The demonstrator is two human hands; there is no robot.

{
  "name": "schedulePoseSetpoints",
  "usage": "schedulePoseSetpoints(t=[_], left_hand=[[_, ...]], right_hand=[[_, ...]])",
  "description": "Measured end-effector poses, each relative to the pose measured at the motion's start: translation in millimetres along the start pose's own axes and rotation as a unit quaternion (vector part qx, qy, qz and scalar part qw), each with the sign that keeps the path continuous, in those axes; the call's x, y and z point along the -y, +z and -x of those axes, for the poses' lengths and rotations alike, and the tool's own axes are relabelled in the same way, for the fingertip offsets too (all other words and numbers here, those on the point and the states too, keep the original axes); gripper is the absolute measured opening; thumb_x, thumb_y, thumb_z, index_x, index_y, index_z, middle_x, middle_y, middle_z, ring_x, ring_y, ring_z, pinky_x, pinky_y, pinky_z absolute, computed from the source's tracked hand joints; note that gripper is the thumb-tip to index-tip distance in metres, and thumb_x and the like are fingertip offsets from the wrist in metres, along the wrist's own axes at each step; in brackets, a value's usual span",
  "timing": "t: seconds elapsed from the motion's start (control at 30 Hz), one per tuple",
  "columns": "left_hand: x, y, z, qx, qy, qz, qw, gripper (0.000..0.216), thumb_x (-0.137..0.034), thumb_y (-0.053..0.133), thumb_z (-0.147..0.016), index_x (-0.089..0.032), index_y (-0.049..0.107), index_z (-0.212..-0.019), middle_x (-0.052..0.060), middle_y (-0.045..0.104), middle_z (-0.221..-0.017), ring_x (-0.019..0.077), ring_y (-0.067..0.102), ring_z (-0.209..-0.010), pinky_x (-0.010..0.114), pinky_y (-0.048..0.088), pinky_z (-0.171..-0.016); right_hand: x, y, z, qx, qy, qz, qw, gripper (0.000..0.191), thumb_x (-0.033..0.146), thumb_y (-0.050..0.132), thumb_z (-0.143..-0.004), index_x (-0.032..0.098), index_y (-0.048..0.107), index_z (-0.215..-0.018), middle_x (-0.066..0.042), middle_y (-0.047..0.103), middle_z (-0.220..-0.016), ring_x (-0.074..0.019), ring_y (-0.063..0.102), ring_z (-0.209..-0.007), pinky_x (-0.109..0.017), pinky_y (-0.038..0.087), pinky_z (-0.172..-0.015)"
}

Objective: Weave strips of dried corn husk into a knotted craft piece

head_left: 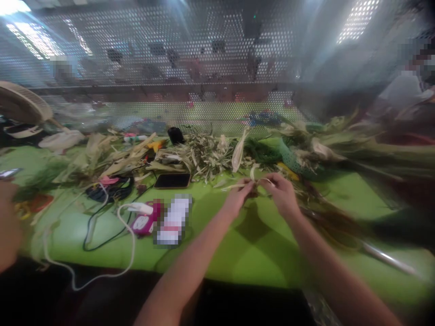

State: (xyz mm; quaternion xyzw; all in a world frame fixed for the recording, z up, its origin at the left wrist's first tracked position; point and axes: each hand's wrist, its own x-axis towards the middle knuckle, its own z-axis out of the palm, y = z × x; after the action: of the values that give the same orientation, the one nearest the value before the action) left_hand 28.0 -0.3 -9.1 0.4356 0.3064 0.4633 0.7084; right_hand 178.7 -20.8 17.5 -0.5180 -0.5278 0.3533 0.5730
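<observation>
Above the green tabletop, my left hand and my right hand are close together with their fingers closed. Between them is a pale, curled strip of corn husk, which both hands pinch. One thin end of it sticks out to the left of my left fingers. Blur hides the exact spots where the fingertips meet the strip. Just behind my hands, a larger dry corn husk stands up from a heap of shredded husk.
Left of my arms lie a dark phone, a blurred-out lit screen, a magenta power bank and a white cable. A green basket holds dry plant material at right. A perforated metal screen closes off the back.
</observation>
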Motion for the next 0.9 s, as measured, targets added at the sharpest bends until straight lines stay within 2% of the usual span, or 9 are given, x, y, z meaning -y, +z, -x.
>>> schedulePoseSetpoints(t=[0.13,0.23,0.3,0.4,0.53,0.63,0.73,0.8,0.9], left_hand=[[-11,-7,6,0.077,-0.042,0.001,0.996,0.048,-0.048,0.078,-0.072,-0.018,0.067,-0.108,0.009,0.068,-0.109,0.0187,0.064,-0.097,0.033,0.048,-0.093],[-24,-18,10,0.193,-0.052,-0.005,0.98,0.069,-0.053,0.078,-0.07,-0.02,0.062,-0.128,0.017,0.058,-0.137,0.0303,0.055,-0.126,0.042,0.041,-0.105],[-33,-24,12,0.285,-0.042,-0.009,0.957,0.084,-0.063,0.074,-0.067,-0.022,0.056,-0.138,0.018,0.051,-0.145,0.0339,0.049,-0.133,0.047,0.039,-0.108],[-42,-27,14,0.352,-0.036,-0.013,0.935,0.096,-0.069,0.074,-0.063,-0.021,0.049,-0.143,0.019,0.046,-0.149,0.0353,0.046,-0.136,0.048,0.036,-0.111],[-44,-23,15,0.341,-0.057,0.007,0.938,0.115,-0.081,0.071,-0.05,-0.014,0.05,-0.142,0.024,0.045,-0.149,0.0401,0.045,-0.135,0.049,0.038,-0.108],[-40,-21,15,0.291,-0.111,0.068,0.948,0.12,-0.098,0.044,-0.053,-0.011,0.057,-0.134,0.026,0.053,-0.141,0.0404,0.052,-0.129,0.05,0.041,-0.103],[-35,-20,13,0.263,-0.136,0.125,0.947,0.12,-0.101,0.024,-0.056,-0.011,0.064,-0.126,0.025,0.062,-0.13,0.0377,0.058,-0.12,0.051,0.044,-0.1],[-30,-19,11,0.24,-0.121,0.127,0.955,0.111,-0.098,0.028,-0.06,-0.012,0.068,-0.117,0.024,0.065,-0.122,0.0346,0.062,-0.113,0.048,0.045,-0.098],[-22,-16,8,0.181,-0.077,0.053,0.979,0.074,-0.077,0.06,-0.071,-0.015,0.069,-0.11,0.018,0.068,-0.116,0.0268,0.063,-0.107,0.04,0.045,-0.098]], right_hand=[[0,-8,-5,-0.044,-0.016,0.023,0.999,0.023,0.041,0.073,-0.074,0.018,0.069,-0.076,0.0,0.063,-0.069,-0.0138,0.054,-0.065,-0.026,0.043,-0.063],[1,-13,-8,-0.062,-0.02,0.017,0.998,0.021,0.039,0.073,-0.073,0.018,0.069,-0.075,0.001,0.061,-0.067,-0.0127,0.051,-0.063,-0.025,0.042,-0.059],[5,-13,-7,-0.06,-0.021,0.015,0.998,0.02,0.037,0.074,-0.072,0.018,0.068,-0.073,0.001,0.06,-0.066,-0.0123,0.05,-0.062,-0.024,0.042,-0.058],[13,-12,-4,-0.045,-0.018,0.003,0.999,0.018,0.036,0.074,-0.072,0.019,0.068,-0.073,0.001,0.062,-0.068,-0.0125,0.052,-0.06,-0.025,0.043,-0.055],[21,-13,-1,-0.035,-0.028,0.004,0.999,0.018,0.037,0.073,-0.073,0.02,0.068,-0.073,0.0,0.064,-0.071,-0.0135,0.055,-0.06,-0.026,0.045,-0.055],[20,-17,-2,-0.024,-0.053,0.03,0.998,0.015,0.035,0.072,-0.075,0.02,0.069,-0.074,-0.001,0.066,-0.074,-0.0148,0.058,-0.065,-0.027,0.048,-0.06],[18,-21,-2,-0.007,-0.08,0.053,0.995,0.014,0.034,0.072,-0.077,0.02,0.07,-0.077,-0.001,0.068,-0.076,-0.0158,0.06,-0.07,-0.029,0.049,-0.067],[18,-22,-2,-0.005,-0.099,0.075,0.992,0.013,0.033,0.071,-0.079,0.02,0.07,-0.078,-0.001,0.068,-0.076,-0.016,0.061,-0.07,-0.029,0.048,-0.068],[19,-21,1,0.005,-0.147,0.13,0.98,0.011,0.032,0.07,-0.082,0.02,0.07,-0.079,-0.002,0.067,-0.077,-0.0158,0.059,-0.07,-0.029,0.047,-0.067]])
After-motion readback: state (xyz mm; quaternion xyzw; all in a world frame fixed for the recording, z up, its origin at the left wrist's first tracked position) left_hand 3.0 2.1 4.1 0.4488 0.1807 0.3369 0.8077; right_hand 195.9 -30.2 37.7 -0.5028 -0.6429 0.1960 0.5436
